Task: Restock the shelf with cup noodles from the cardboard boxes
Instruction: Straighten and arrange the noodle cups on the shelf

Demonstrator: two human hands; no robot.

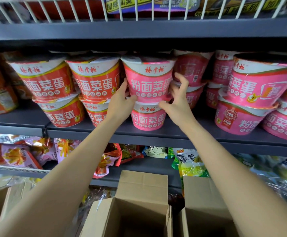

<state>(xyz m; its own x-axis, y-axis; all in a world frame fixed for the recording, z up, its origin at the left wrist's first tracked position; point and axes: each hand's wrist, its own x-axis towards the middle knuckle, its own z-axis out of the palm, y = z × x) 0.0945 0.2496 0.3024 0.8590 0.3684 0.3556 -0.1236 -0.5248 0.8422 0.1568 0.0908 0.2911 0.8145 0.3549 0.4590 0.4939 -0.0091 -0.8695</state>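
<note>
Nearest, below my forearms: open brown cardboard boxes (pixel 136 211), flaps up; the middle one shows dark inside and I cannot tell what is left in it.

Next, lower tier: foil and plastic snack bags (pixel 19 154), mixed colours, lying loose.

Middle grey metal shelf (pixel 156 134): the stock in hand. My left hand (pixel 120 100) presses the left wall of the upper pink paper noodle bowl (pixel 148 81), fingers nearly straight along it. My right hand (pixel 177 98) cups its right side, thumb under the base, fingers spread and partly loose. The bowl rests on a lower pink noodle bowl (pixel 148 118), rim slightly tilted.

Left: red noodle bowls (pixel 94 77), stacked two high. Right: further pink bowls (pixel 262 82).

Step, as I judge it: seating the bowl on its stack. Next calls for squaring it level, label forward, then letting go and reaching down into a box.
</note>
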